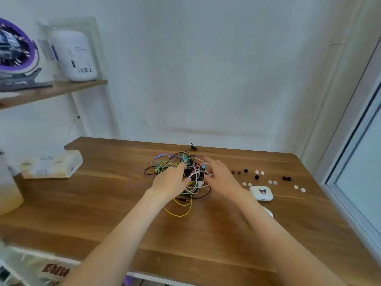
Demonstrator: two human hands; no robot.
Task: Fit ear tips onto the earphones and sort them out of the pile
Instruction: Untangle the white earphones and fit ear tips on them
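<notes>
A tangled pile of wired earphones (pixel 165 165) in black, white, yellow, green and purple lies mid-table on the wooden desk (pixel 103 203). My left hand (pixel 169 180) rests on the pile's near left side, fingers reaching into the cords. My right hand (pixel 218 174) is at the pile's right side, fingers spread among the wires. Whether either hand pinches a cord is hidden by the tangle. Loose ear tips lie to the right: several white ear tips (pixel 272 182) and several dark ear tips (pixel 286 178), in small pairs.
A white earbud case (pixel 261 193) with a cartoon print sits right of my right forearm. A tissue pack (pixel 51 164) lies at the desk's left, a bottle (pixel 8 193) at the far left edge. A shelf (pixel 51 91) holds a fan and a white jar.
</notes>
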